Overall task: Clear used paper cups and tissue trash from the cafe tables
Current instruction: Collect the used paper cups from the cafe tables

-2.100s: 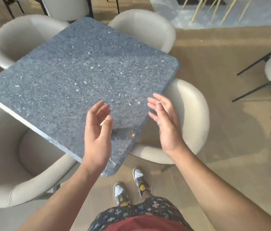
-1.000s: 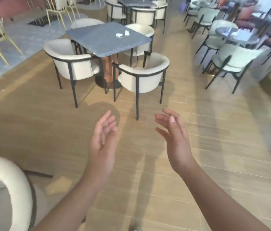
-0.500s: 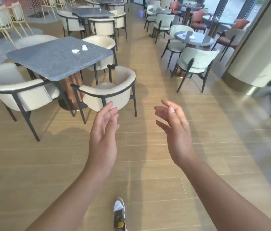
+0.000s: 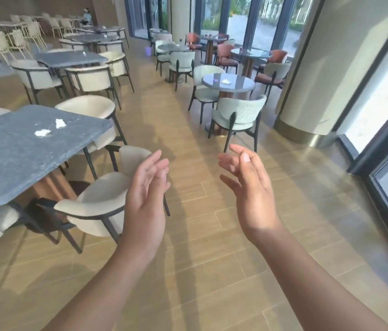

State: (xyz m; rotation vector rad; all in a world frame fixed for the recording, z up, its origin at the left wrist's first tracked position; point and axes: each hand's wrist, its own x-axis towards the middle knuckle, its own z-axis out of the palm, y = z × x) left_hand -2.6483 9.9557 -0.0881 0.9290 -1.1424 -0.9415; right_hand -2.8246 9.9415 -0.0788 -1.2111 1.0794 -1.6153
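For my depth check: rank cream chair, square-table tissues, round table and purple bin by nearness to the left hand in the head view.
1. Cream chair, just left of the left hand.
2. Tissues, on the square table, farther left.
3. Round table, ahead right.
4. Purple bin, far back down the aisle.

bright daylight from windows [image 4: 271, 20], motion-blurred.

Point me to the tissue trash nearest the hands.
Head view, left side: one tissue wad and a second tissue wad lie side by side on the grey square table, near its far edge, left of the left hand.
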